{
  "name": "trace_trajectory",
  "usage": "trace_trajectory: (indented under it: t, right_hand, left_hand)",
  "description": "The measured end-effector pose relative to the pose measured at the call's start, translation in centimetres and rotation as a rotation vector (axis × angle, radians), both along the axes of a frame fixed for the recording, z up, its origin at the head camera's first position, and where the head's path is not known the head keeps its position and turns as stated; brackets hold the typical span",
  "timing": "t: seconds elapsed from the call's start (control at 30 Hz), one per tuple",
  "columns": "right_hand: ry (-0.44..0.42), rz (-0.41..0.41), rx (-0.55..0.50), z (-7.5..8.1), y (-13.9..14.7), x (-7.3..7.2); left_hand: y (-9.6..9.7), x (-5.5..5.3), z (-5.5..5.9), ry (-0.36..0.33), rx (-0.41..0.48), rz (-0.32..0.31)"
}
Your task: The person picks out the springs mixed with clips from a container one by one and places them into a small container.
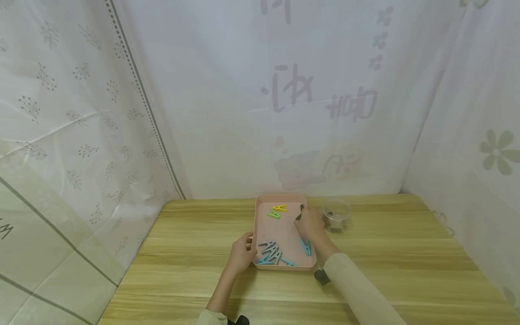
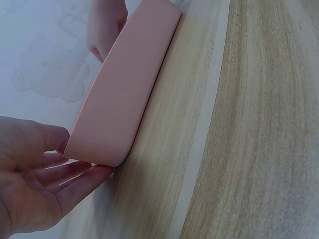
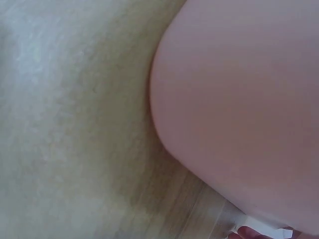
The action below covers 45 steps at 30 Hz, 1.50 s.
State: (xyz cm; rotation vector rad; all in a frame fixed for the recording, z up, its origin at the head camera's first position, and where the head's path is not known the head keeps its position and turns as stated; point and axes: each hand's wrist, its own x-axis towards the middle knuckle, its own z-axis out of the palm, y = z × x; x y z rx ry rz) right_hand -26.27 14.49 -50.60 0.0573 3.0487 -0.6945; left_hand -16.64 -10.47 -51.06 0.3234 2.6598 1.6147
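A shallow pink tray (image 1: 284,230) holds plastic clothespins. My left hand (image 1: 242,253) grips its near left side; in the left wrist view, the thumb is at the rim and the fingers (image 2: 85,186) reach beneath the tray. Inside the tray's right side, my right hand (image 1: 312,224) pinches a black clothespin (image 1: 299,216), partly hidden by the fingers. A yellow clothespin (image 1: 280,208) and a green clothespin (image 1: 274,214) lie at the far end. Grey clothespins (image 1: 273,249) and blue clothespins (image 1: 305,247) lie nearer me. The right wrist view mostly shows the tray's outer wall (image 3: 234,109).
Just right of the tray stands a round clear container (image 1: 336,210) with dark pieces (image 1: 335,229) low in it. The wooden table (image 1: 195,243) ends at a patterned curtain (image 1: 227,113) behind the tray. More curtain hangs at both sides.
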Motion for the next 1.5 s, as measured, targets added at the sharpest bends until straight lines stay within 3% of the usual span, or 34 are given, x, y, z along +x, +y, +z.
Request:
trace_trajectory:
  t: [0.27,0.7,1.5]
  right_hand:
    - [0.027,-0.007,-0.022,-0.3,0.0,-0.1]
    - [0.04,-0.056,-0.142,-1.2,0.2,-0.3]
    - [0.191,-0.041,-0.188,-1.4,0.3,0.7]
  left_hand:
    - [0.1,0.0,0.1,-0.012,-0.006,0.012]
    - [0.2,-0.1,0.2,-0.03,0.008,0.021]
    - [0.1,0.1,0.2,-0.01,0.015,0.006]
